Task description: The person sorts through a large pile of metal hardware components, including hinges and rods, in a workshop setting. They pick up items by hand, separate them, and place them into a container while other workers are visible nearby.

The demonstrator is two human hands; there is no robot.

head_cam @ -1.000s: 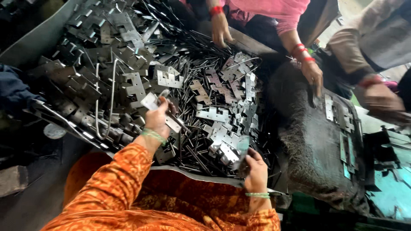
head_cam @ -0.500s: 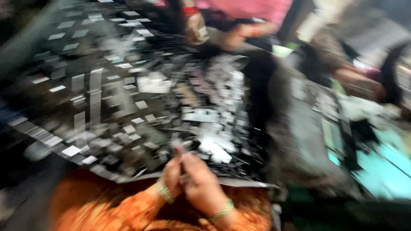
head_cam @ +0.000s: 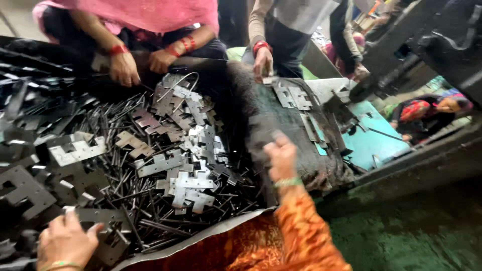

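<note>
Left hand [head_cam: 65, 240] sits at the near left edge, fingers loosely curled on a flat metal plate [head_cam: 103, 221] in the heap of stamped metal pieces [head_cam: 170, 150]; can't tell if it's actually gripping; right hand [head_cam: 282, 158] is up near the middle over the dark fuzzy mat [head_cam: 281, 120], blurry, fingers bunched narrow, holding nothing I can see; far side, other people's hands [head_cam: 125, 68] work the same pile.

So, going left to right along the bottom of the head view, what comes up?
Left hand resting on the flat metal pieces → pile of stamped metal plates and thin rods → right hand over the dark fuzzy mat → teal sheet.
</note>
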